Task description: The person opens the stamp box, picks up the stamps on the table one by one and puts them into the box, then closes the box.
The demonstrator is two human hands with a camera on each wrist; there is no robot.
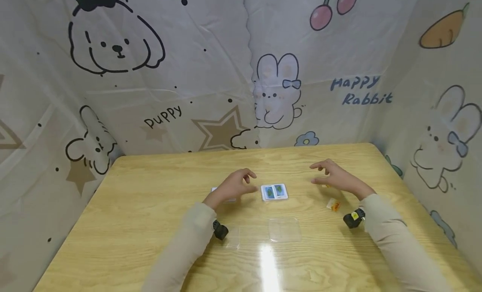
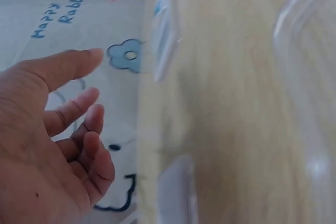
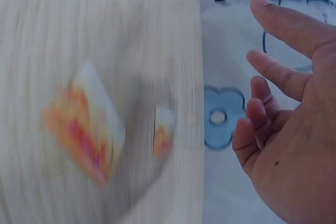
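A: Left sleeve (image 1: 177,250) and right sleeve (image 1: 399,242) are nearest the lens in head view, over the bench (image 1: 132,225). What's between the hands?

B: Picture card (image 1: 274,192), flat on the bench, long axis roughly left-right. Sits just to the right of the left hand (image 1: 235,185). Right hand (image 1: 337,177) is well apart, so left is nearer.

A: Anything else?

B: Clear plastic piece (image 1: 285,230) on the near side of the card. Orange-and-white scrap (image 1: 333,204) by the right hand. White slab (image 1: 214,189) mostly hidden behind the left.

A: Left wrist?

B: Card near edge-on, blue face barely readable. But it shows a gap: thumb and fingers off the card and off the bench. Left grip: thumb spread, fingers loosely bent, nothing held.

A: Right wrist?

B: No card. Two scraps, blurred; head view has the smaller scrap (image 3: 164,132) mostly behind the hand. Right grip: thumb and index extended, the rest loosely bent, holding nothing.
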